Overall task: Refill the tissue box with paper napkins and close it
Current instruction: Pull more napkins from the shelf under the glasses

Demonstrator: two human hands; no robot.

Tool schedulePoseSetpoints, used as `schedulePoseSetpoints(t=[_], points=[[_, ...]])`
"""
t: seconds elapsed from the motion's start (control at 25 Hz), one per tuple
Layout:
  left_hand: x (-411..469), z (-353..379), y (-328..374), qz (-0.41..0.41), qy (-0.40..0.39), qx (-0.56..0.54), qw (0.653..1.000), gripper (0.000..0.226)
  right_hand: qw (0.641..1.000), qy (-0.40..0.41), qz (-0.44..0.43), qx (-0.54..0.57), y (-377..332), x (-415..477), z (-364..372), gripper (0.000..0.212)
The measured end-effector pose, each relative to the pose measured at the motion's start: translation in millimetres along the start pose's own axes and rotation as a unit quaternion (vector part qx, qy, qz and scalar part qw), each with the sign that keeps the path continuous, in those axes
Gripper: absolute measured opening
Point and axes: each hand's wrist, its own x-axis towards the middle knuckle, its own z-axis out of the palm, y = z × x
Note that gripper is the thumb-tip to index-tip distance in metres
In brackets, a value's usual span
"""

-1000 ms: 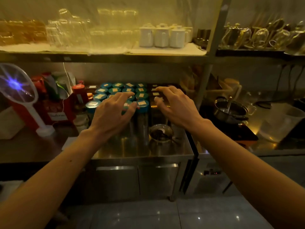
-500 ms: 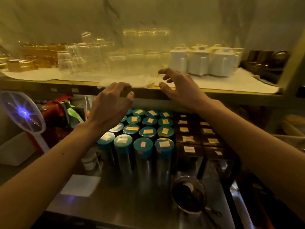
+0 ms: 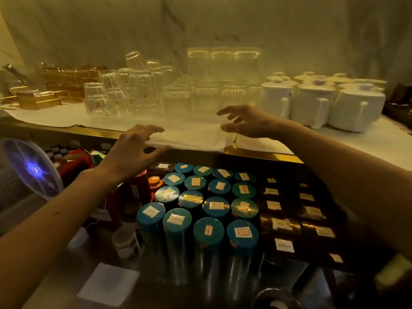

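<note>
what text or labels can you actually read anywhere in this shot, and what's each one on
None can be read.
Paper labels on the blue canister lids: too blurred.
Labels on the dark tins to the right: too blurred.
Print on the red container at left: too small to make out.

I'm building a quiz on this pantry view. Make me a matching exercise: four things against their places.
Things:
1. white lidded pots
2. clear glasses
3. blue-lidded tins
4. glowing racket

Places:
A. lower counter, centre
B. upper shelf, right
C. far left, below the shelf
D. upper shelf, centre-left

Pairs: 1-B, 2-D, 3-A, 4-C
</note>
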Motion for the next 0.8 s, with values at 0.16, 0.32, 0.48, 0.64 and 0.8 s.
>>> schedulePoseSetpoints(t=[0.16,0.32,0.48,0.64,0.8], points=[[9.1,-9.8,-8.9,0.013,-0.003,-0.036,0.999,0.062,0.996,-0.075,0.025,0.036,8.9,12.7,-9.7,0.043],[9.3,-23.5,-17.4,-0.011,-0.031,-0.045,0.998,0.061,0.989,-0.125,0.018,0.077,8.4,19.0,-13.2,0.042],[12.5,-27.3,-26.1,-0.001,-0.032,-0.057,0.998,0.036,0.985,-0.15,0.02,0.087,6.6,27.4,-14.5,0.042],[13.0,-26.3,-28.5,0.011,-0.019,-0.086,0.996,0.03,0.974,-0.166,0.015,0.151,7.3,32.5,-14.3,0.045],[13.4,-25.1,-29.3,0.018,-0.011,-0.104,0.994,0.028,0.927,-0.232,0.046,0.292,12.4,38.6,-20.0,0.07]])
